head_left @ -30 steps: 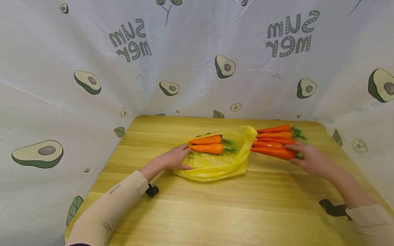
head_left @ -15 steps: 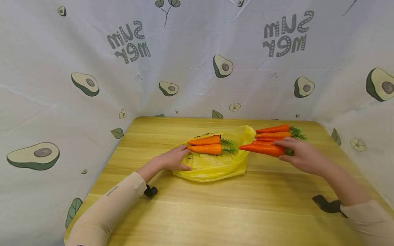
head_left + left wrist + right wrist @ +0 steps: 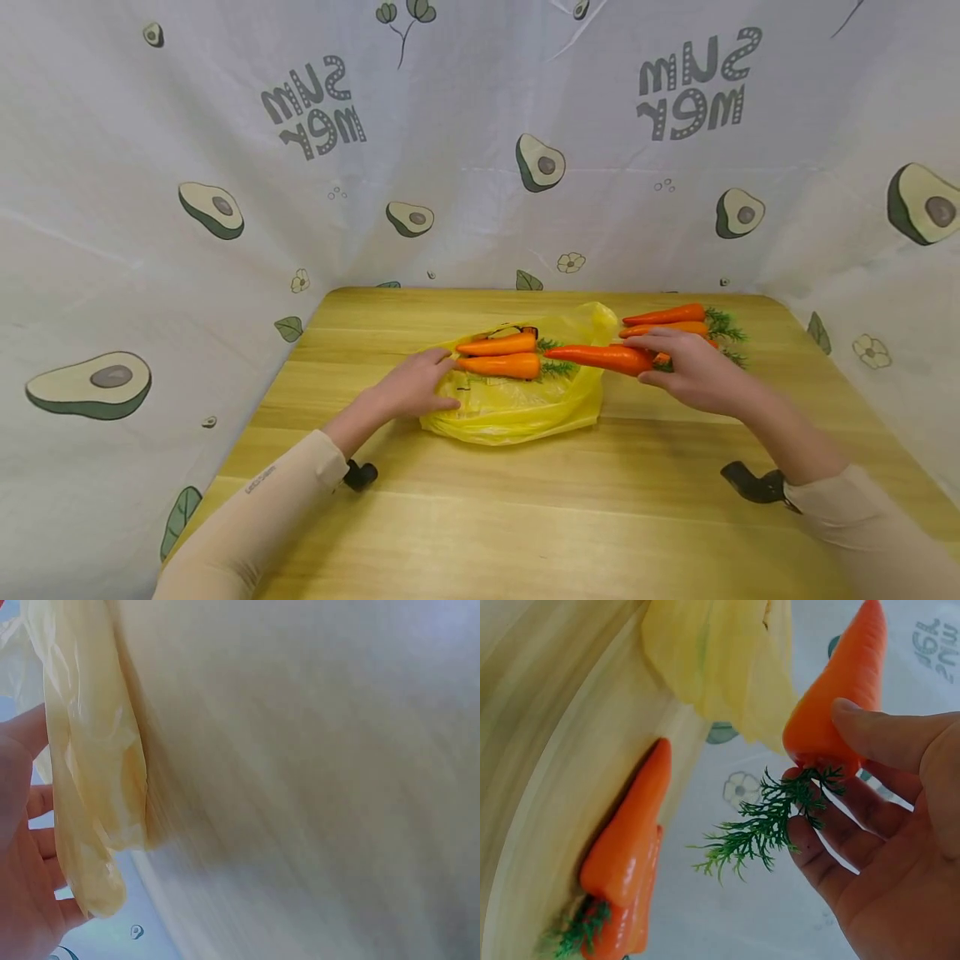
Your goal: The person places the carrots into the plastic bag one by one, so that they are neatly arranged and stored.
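Note:
My right hand [image 3: 693, 371] pinches an orange carrot [image 3: 600, 357] near its leafy end. The carrot is raised, its tip reaching over the yellow plastic bag [image 3: 517, 425]. In the right wrist view, the thumb lies on the carrot [image 3: 836, 697], with green leaves hanging below. Two carrots [image 3: 498, 366] lie side by side in the bag, leaves to the right. At the bag's left edge rests my left hand [image 3: 412, 386], thumb and fingers spread apart. The left wrist view shows its fingers partly hidden behind the bag [image 3: 97, 742].
Several more carrots [image 3: 667, 315] lie on the wooden table [image 3: 480, 517] right of the bag, some partly covered by my right hand. A white curtain [image 3: 465, 125] with avocado prints hangs behind the table and at both sides.
My right hand has lifted the nearest carrot from the group on the right and carried it left toward the bag. My left hand has stayed by the bag's left edge.

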Motion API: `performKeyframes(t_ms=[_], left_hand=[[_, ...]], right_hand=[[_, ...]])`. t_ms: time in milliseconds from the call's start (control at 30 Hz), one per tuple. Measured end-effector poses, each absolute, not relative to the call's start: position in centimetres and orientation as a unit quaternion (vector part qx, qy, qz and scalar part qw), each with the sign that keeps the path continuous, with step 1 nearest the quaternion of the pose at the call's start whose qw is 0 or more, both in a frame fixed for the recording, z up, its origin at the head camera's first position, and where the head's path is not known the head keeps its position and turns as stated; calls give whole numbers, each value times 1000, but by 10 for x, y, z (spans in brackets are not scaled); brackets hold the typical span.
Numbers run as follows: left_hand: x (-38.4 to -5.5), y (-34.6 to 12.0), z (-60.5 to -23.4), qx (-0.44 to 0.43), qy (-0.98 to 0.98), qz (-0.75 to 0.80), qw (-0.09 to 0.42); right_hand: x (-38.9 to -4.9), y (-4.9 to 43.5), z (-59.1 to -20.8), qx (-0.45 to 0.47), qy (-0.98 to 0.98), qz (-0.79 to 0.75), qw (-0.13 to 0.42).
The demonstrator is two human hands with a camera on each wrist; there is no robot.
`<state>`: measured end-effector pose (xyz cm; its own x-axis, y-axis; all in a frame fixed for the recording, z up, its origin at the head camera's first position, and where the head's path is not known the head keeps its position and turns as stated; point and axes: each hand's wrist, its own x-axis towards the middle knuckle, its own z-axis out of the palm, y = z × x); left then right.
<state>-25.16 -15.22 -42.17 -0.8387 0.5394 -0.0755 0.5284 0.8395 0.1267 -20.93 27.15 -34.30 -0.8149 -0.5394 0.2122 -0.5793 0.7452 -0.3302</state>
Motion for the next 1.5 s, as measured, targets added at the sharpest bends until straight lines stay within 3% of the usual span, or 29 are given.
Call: performKeyframes(t_ms=[467, 767, 1500], left_hand=[[-238, -152, -424, 248, 967, 18, 52], [-239, -152, -430, 243, 965, 39, 92], [-245, -147, -436, 249, 964, 42, 79]], right_hand=[[-222, 232, -349, 307, -934, 181, 24], [-227, 206, -349, 302, -937, 173, 5], [-248, 142, -355, 339, -929, 147, -21]])
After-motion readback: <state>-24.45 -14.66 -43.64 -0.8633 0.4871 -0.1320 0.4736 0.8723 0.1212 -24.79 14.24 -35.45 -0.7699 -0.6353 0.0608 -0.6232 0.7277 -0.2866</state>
